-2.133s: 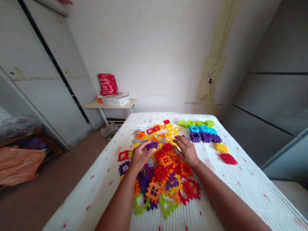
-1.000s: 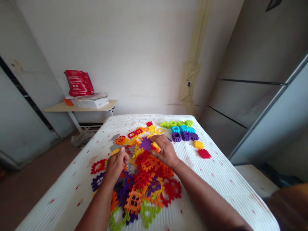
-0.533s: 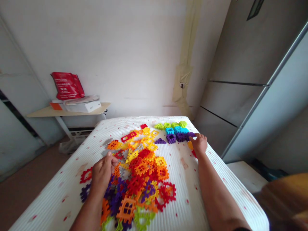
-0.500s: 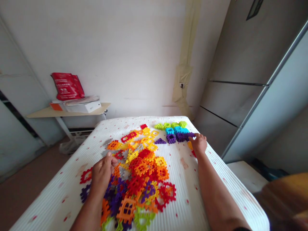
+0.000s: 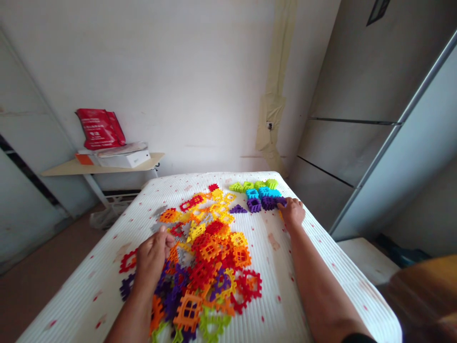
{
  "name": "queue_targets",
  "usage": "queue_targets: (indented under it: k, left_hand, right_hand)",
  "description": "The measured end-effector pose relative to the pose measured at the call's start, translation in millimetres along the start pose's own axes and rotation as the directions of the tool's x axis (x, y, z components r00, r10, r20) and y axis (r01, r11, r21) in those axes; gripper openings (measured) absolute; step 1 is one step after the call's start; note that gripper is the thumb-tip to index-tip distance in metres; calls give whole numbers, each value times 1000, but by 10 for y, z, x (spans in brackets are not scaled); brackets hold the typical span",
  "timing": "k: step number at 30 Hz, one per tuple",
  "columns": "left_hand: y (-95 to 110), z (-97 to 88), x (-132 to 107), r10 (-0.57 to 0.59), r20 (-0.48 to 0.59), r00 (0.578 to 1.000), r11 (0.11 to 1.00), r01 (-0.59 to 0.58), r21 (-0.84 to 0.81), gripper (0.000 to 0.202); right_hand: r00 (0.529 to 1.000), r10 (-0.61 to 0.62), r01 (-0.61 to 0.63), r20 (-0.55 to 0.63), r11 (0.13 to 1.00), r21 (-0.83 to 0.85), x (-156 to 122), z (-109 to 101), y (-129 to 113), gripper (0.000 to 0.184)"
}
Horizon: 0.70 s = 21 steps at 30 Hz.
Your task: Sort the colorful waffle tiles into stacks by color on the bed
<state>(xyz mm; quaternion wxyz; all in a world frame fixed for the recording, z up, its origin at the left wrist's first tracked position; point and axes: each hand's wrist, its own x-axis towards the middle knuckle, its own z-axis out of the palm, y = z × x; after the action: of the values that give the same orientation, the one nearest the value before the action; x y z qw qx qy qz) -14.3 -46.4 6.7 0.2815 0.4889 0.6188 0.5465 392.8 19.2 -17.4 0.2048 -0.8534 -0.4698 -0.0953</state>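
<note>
Near the mattress (image 5: 285, 305) edge, right hand (image 5: 293, 213) against purple blocks (image 5: 267, 203)

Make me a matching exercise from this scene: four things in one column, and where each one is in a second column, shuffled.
Things:
1. right hand
2. left hand
3. red bag
4. lime green blocks

Places:
A. on the small shelf, by the white box
B. at the heap of coloured pieces
C. at the far end of the mattress, behind the blue blocks
D. touching the row of purple blocks

Pairs: 1-D, 2-B, 3-A, 4-C
</note>
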Motion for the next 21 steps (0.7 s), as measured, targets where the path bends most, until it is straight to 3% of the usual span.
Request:
queue_targets:
  k: [15,21]
  left_hand:
    - [-35,3,10,30,12,999,1000,-30,-3,34]
    - [47,18,-29,27,7,1000,999,-27,-36,35]
  right_hand:
    - [1000,-5,5,22,1000,-1,-20,6,-21,40]
    - [999,-8,8,32,1000,11,-12,38,-25,41]
